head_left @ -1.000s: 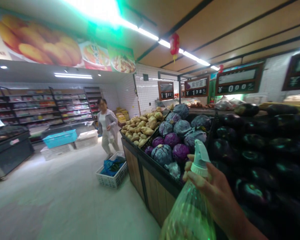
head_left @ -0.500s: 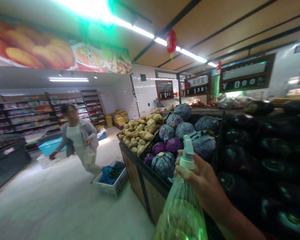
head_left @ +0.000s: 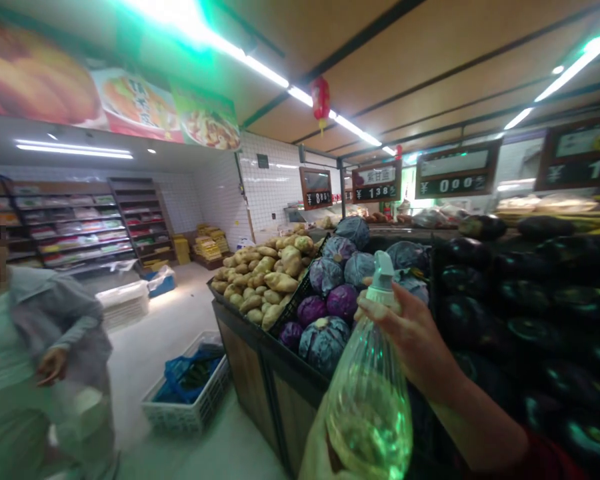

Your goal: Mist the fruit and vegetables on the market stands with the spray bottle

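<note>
My right hand (head_left: 416,341) grips the neck of a clear green-tinted spray bottle (head_left: 369,407), fingers around its white trigger head. The bottle hangs upright in front of me, partly filled with liquid. My left hand (head_left: 315,452) shows only at the bottom edge, cupped against the bottle's lower side. Just behind the bottle lies a pile of purple cabbages (head_left: 325,300) on a wooden produce stand (head_left: 245,373). Dark eggplants (head_left: 530,293) fill the stand to the right of my arm.
Potatoes (head_left: 260,270) are heaped left of the cabbages. A white crate (head_left: 190,393) with blue bags sits on the floor by the stand. A person in a grey jacket (head_left: 35,360) passes close on the left. Shelves line the far wall; price boards hang above.
The person in grey has walked from the far aisle to close by on my left. My view has swung right, and the bottle has risen a little toward the cabbages.
</note>
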